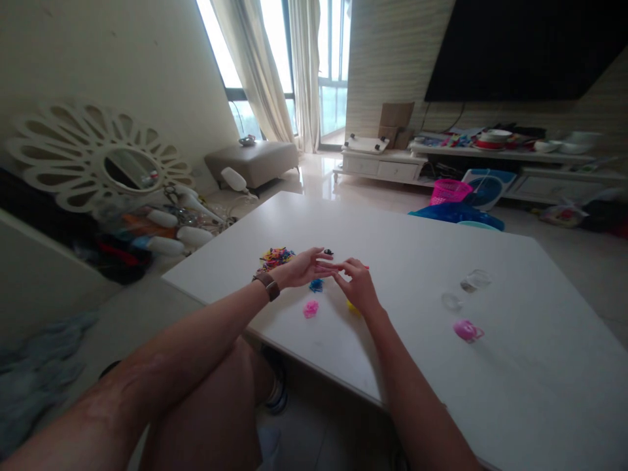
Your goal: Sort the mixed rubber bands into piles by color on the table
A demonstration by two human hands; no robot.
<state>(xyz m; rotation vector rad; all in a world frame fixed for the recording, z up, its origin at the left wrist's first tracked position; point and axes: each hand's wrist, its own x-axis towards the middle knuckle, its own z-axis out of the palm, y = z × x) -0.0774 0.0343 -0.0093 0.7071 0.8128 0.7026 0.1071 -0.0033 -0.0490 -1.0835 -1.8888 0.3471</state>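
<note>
While the left hand [305, 267] spreads open, the right hand [358, 286] curls at its fingertips, hold unclear, blue pieces [316, 286] nearside the grip.

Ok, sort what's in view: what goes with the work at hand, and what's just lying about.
Likely in use, nearest the left hand and right hand:
- multicoloured pile
- blue pile
- pink pile

Apparently just lying about:
- pink basket
- petal-framed mirror
- bowls by the wall
</note>
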